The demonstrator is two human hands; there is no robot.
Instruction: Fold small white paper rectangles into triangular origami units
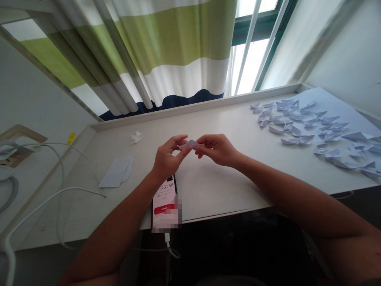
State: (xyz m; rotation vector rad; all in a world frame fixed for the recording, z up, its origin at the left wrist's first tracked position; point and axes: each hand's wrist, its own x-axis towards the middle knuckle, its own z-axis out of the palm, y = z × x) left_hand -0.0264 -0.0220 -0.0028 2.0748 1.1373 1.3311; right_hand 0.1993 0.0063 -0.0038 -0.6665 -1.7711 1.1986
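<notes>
Between my two hands, above the middle of the white table, is a small folded white paper boat with a pointed peak in its centre. My left hand pinches its left end between thumb and fingers. On the other side, my right hand grips the right end, thumb in front and fingers behind. The fingers partly cover both ends of the boat. Many similar paper boats sit in a loose group on the right side of the table.
A stack of white paper sheets lies at the left, with crumpled white paper behind it. A phone showing a timer lies under my left wrist, plugged into a white cable. More cables cross the left side. A striped curtain hangs behind.
</notes>
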